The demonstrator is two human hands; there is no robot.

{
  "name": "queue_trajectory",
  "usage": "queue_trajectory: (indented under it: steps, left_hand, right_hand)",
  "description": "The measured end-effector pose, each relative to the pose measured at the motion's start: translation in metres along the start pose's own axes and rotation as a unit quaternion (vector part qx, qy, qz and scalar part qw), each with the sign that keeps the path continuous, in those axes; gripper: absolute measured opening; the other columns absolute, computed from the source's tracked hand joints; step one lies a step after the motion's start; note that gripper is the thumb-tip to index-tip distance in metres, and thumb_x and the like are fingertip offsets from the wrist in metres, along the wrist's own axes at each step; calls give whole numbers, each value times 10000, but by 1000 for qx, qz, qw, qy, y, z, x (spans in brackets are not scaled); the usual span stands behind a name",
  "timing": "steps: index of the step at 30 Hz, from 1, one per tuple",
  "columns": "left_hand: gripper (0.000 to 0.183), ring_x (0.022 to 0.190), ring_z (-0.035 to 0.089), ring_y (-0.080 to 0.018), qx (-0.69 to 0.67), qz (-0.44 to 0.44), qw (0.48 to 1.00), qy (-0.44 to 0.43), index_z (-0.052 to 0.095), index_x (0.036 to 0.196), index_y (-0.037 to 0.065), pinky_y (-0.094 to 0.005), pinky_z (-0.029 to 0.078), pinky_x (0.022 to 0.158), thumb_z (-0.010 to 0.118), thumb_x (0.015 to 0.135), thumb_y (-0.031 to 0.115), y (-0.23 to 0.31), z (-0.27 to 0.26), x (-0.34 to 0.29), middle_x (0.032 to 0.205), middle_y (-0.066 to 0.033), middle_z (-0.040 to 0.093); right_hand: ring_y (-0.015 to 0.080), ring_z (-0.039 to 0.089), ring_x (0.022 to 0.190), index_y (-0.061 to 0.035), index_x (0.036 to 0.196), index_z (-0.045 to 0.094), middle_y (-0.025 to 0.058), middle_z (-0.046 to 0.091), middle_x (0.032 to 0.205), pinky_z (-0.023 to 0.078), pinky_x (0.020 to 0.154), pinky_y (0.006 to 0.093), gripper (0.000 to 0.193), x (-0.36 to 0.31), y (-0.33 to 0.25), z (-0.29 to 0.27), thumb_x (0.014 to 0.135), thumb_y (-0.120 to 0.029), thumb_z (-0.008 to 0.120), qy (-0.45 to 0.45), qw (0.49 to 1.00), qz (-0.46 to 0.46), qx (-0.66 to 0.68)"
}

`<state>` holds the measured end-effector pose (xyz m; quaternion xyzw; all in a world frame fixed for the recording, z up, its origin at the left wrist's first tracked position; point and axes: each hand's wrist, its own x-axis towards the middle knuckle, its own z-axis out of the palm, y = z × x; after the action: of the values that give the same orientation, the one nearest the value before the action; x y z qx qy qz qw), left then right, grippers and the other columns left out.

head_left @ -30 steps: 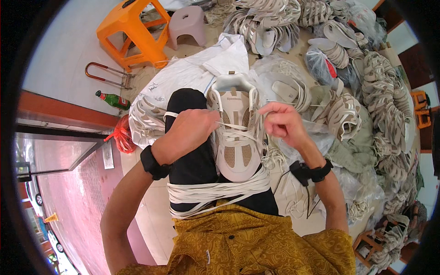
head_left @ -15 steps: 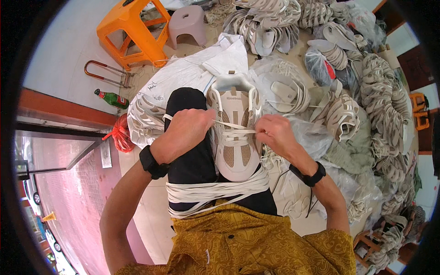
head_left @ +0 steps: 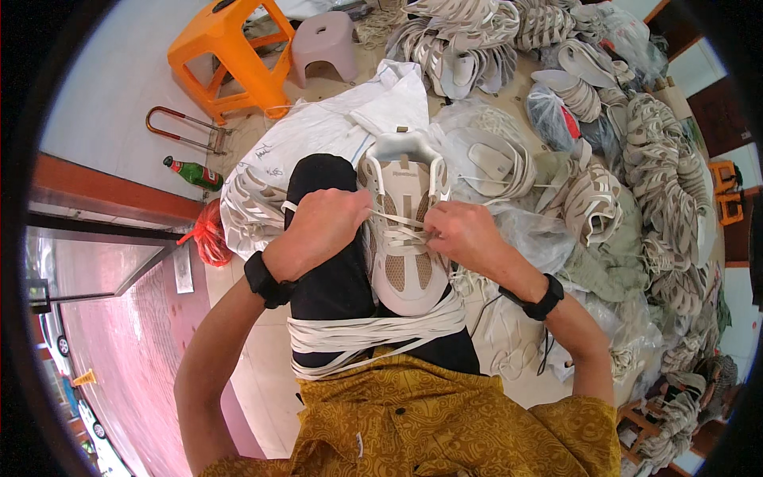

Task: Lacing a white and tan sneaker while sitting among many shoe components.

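Sneaker [head_left: 409, 278] sits toe toward the waist on the black right trouser leg [head_left: 439, 355], from what I'm seeing on my end. Left hand [head_left: 327, 230], by the sneaker's left edge, has the pale lace [head_left: 395, 217] pinched. Right hand [head_left: 465, 234] has fingertips pressed together on the lacing near the right edge; can't tell which strand. White cord [head_left: 373, 332] wraps both thighs.

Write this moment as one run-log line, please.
Left hand: pinching lace | Right hand: at side of shoe | Shoe: toe toward shirt | Lace bundle: across black trousers
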<state>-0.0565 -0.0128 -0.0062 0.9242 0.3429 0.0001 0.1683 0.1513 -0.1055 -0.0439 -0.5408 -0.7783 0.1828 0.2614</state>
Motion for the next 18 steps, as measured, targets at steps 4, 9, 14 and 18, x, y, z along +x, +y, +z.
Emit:
queue_trajectory:
  steps: [4, 9, 14, 18]
  left_hand:
    - [163, 661, 557, -356, 6, 2, 1000, -4, 527, 779, 63, -441, 440, 568, 498, 806, 222, -1, 1, -1, 674, -172, 561]
    - [165, 654, 553, -361, 0, 14, 1000, 10, 528, 780, 61, -443, 440, 563, 478, 813, 215, -4, 2, -1, 669, -174, 557]
    - [165, 647, 557, -354, 36, 17, 999, 4, 525, 774, 58, -445, 441, 556, 469, 816, 207, -3, 4, 1, 662, -172, 555]
    - [170, 633, 561, -348, 42, 31, 998, 22, 525, 771, 60, -434, 444, 540, 461, 820, 210, -2, 4, -3, 653, -172, 555]
  right_hand:
    - [205, 544, 557, -69, 785, 579, 54, 549, 621, 433, 498, 298, 216, -11, 6, 2, 574, -69, 625, 81, 996, -10, -46]
    - [234, 556, 544, -79, 777, 576, 65, 557, 611, 445, 495, 328, 194, -40, 17, 11, 584, -59, 587, 45, 972, 221, 58]
    - [235, 565, 560, -74, 720, 588, 65, 577, 636, 445, 494, 328, 117, -37, 31, 35, 605, -55, 576, 135, 980, 79, -123]
    - [240, 576, 679, -50, 652, 550, 88, 581, 672, 458, 574, 335, 32, -33, 34, 7, 623, -43, 537, 215, 974, 5, -63]
